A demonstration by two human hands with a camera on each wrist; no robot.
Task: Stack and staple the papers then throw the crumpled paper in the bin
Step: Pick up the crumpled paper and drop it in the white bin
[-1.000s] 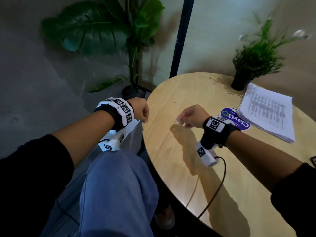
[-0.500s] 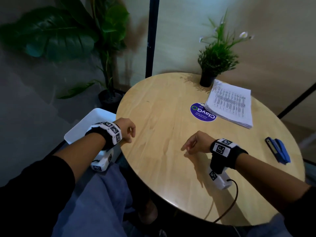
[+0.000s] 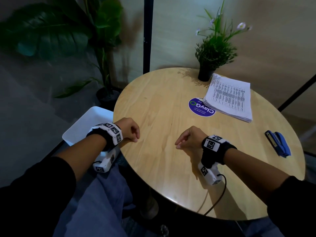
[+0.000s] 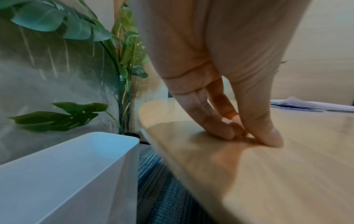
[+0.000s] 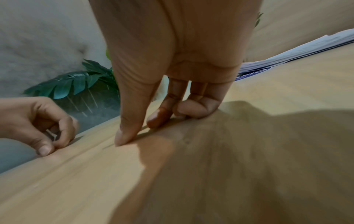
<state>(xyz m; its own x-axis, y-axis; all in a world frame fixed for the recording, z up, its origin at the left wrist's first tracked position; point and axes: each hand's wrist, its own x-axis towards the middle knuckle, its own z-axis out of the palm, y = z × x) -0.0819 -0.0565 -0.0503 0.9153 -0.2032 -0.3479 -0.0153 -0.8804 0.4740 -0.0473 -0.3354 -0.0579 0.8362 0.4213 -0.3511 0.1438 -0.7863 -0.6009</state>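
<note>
A stack of printed papers [image 3: 229, 98] lies at the far right of the round wooden table [image 3: 162, 93], and its edge shows in the wrist views [image 4: 306, 104] [image 5: 306, 51]. A blue stapler [image 3: 277, 142] lies near the right rim. A white bin [image 3: 85, 124] [image 4: 76, 159] stands on the floor by the table's left edge. My left hand [image 3: 131, 132] [image 4: 249, 133] rests its fingertips on the table near that edge and holds nothing. My right hand [image 3: 186, 139] [image 5: 153, 125] touches the table's middle with loosely curled fingers, empty. No crumpled paper is in view.
A small potted plant [image 3: 213, 53] stands at the table's far side beside the papers. A round purple sticker [image 3: 200, 108] sits under the stack's corner. A big-leafed floor plant [image 3: 102, 48] and a black post [image 3: 147, 31] stand behind the bin. My knee is below the near rim.
Both hands came down onto the table. The left hand moved from beside the bin to the table's edge. The head view swung right, and the stapler came into view.
</note>
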